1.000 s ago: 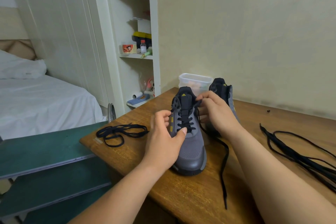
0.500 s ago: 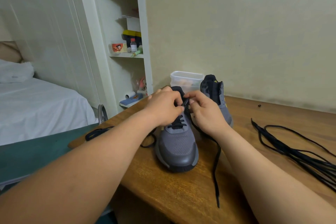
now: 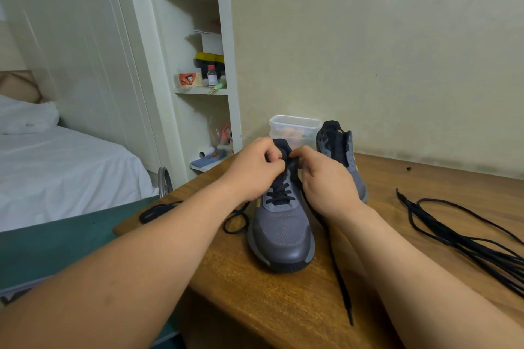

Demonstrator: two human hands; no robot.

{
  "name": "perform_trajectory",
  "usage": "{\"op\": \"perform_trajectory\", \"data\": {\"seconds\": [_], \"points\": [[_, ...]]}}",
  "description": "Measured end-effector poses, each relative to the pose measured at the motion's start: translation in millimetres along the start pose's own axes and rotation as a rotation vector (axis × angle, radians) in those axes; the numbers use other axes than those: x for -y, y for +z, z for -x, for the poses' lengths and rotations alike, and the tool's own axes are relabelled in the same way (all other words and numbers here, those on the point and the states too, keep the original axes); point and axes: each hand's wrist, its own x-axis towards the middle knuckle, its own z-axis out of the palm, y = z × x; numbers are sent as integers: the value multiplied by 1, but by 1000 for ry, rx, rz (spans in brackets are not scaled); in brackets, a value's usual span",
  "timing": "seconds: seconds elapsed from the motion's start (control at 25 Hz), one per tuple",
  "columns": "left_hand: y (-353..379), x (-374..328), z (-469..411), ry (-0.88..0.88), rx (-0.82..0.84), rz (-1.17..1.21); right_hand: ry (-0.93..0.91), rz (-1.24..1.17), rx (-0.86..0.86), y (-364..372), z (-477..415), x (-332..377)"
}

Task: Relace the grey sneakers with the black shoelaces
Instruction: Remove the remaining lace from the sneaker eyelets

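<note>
A grey sneaker point(image 3: 282, 231) stands on the wooden table point(image 3: 283, 300), toe toward me, partly laced with a black shoelace point(image 3: 279, 198). My left hand point(image 3: 255, 170) and my right hand point(image 3: 326, 178) meet at the top of its tongue, fingers curled and pinching the lace near the upper eyelets. One loose lace end point(image 3: 337, 272) runs down past my right wrist to the table's front. The second grey sneaker point(image 3: 340, 150) stands behind, partly hidden by my right hand.
A bundle of spare black laces point(image 3: 465, 238) lies at the right. Another loose lace point(image 3: 158, 211) lies at the table's left corner. A clear plastic tub point(image 3: 295, 129) sits behind the shoes by the wall. A shelf unit and a bed stand to the left.
My left hand has moved from the sneaker's side up to the tongue, joining the right hand at the top eyelets. The camera has come closer and shifted slightly.
</note>
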Motion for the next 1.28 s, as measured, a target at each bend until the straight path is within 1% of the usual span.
{"op": "perform_trajectory", "data": {"seconds": [0.08,0.12,0.16,0.28,0.36,0.4,0.52,0.56,0.6,0.68,0.72,0.8,0.84,0.88,0.92,1.0,1.08,1.12,1.16,1.2,1.28], "points": [[0,-3,3,-99,11,132,-10,33,-2,3,0,1],[-3,-6,3,-145,43,146,-8,45,-2,3,0,2],[-7,-10,2,-174,94,115,-8,54,-6,3,0,2],[-18,-22,4,-159,285,-96,-1,58,-14,1,2,4],[-21,-28,8,-142,287,-133,-5,52,-21,1,2,5],[-23,-31,11,-134,254,-55,-14,52,-27,2,3,4],[-25,-35,24,-180,77,439,-5,52,-23,2,2,1],[-26,-33,30,-190,44,502,-7,42,-20,3,2,0],[-26,-30,37,-189,53,458,-10,33,-10,3,3,1],[-19,-25,52,-167,121,245,-8,-20,-1,1,4,2],[-13,-22,58,-146,127,184,17,-64,-12,-1,3,4],[-2,-15,68,-87,83,146,152,-136,-83,-4,4,10],[7,-10,72,-53,44,104,240,-162,-85,-7,3,16],[16,-5,77,-13,-13,40,300,-182,-52,-10,2,21],[26,2,81,31,-81,-16,328,-192,29,-12,2,25],[41,12,88,102,-187,-67,319,-180,186,-13,-2,29],[46,18,93,150,-230,-67,278,-219,205,-12,-3,30],[47,20,94,158,-253,-61,244,-278,206,-13,-2,32],[47,20,94,147,-269,-51,202,-359,244,-16,1,35],[47,19,93,123,-277,-35,162,-468,329,-20,4,37],[45,16,87,63,-265,6,128,-671,573,-32,10,33]]}}
